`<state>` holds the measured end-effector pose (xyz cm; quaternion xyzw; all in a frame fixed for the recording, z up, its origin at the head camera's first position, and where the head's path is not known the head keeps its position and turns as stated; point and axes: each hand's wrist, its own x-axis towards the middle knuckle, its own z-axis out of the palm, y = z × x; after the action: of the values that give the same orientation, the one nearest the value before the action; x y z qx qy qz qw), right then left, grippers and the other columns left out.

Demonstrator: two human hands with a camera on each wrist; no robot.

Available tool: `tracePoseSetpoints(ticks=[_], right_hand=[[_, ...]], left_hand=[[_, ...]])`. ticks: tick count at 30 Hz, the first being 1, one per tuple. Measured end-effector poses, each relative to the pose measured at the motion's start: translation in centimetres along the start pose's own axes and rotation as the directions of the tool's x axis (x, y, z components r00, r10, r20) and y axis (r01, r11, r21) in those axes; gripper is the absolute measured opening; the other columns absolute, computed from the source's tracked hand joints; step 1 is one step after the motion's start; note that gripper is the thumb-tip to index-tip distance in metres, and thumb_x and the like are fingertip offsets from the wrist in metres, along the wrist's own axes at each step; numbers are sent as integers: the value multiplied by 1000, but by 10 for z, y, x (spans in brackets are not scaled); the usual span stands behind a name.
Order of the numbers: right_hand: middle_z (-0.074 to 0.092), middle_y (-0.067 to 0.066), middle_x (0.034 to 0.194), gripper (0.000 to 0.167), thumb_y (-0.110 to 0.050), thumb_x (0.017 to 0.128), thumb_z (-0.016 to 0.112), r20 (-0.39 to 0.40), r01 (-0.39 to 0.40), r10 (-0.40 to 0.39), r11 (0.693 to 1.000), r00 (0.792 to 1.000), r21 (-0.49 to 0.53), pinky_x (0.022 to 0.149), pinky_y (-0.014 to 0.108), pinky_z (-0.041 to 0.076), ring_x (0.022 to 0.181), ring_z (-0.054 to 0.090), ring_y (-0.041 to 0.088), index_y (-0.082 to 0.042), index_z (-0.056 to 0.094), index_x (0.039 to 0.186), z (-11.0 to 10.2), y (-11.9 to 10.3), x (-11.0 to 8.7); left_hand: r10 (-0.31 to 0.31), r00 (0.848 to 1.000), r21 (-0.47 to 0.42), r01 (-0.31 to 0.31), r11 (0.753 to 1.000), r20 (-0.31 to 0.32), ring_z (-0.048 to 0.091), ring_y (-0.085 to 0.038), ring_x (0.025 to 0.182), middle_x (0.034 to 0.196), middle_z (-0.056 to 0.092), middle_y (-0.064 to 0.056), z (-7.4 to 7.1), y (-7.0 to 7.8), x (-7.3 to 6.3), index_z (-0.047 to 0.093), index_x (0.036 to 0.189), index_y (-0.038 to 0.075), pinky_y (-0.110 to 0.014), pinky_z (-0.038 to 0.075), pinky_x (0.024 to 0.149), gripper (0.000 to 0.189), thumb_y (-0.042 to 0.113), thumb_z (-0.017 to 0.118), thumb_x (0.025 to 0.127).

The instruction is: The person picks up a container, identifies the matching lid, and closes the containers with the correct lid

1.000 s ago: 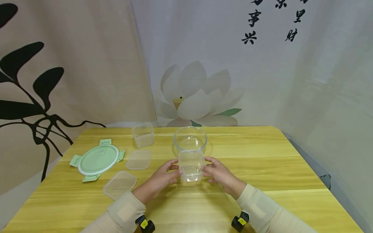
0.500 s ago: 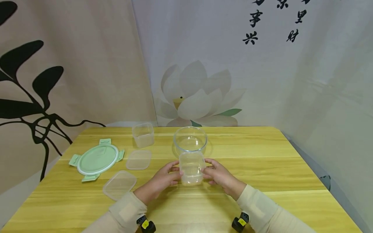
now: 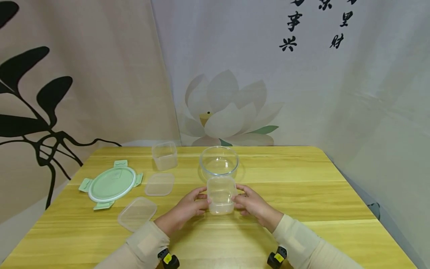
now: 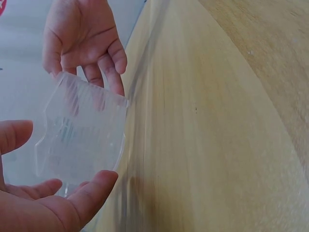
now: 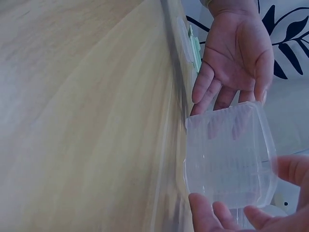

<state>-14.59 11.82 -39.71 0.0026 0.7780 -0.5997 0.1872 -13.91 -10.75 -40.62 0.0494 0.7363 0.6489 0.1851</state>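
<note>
The left hand (image 3: 188, 207) and the right hand (image 3: 254, 205) pinch a clear, square plastic container (image 3: 221, 195) from opposite sides, thumbs toward the wearer and fingers along its walls, just in front of a round, clear glass bowl (image 3: 204, 167) on the yellow wood-grain desk (image 3: 302, 198). To the left lie a round, pale-green lid with clip tabs (image 3: 112, 183) and two flat, square translucent plastic lids (image 3: 159, 184), with a second clear, square plastic container (image 3: 165, 157) behind them.
</note>
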Motion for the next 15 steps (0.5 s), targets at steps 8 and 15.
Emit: tracePoseSetpoints(ticks=[8, 15], right_hand=[[57, 20, 124, 59, -18, 92, 57, -6, -14, 14, 1000, 1000, 20, 73, 40, 52, 100, 61, 30, -3, 35, 146, 1, 1, -1], [57, 19, 126, 59, -18, 93, 58, 3, -25, 25, 1000, 1000, 15, 73, 38, 53, 100, 62, 28, -4, 35, 146, 2, 4, -1]], left_hand=[[4, 1000, 4, -4, 1000, 14, 58, -34, 108, 133, 43, -31, 1, 0, 0, 27, 146, -8, -47, 50, 89, 62, 13, 56, 96], [-3, 1000, 12, 3, 1000, 20, 59, -33, 106, 131, 45, -30, 1, -2, 1, 28, 145, -9, -46, 51, 88, 61, 13, 56, 96]])
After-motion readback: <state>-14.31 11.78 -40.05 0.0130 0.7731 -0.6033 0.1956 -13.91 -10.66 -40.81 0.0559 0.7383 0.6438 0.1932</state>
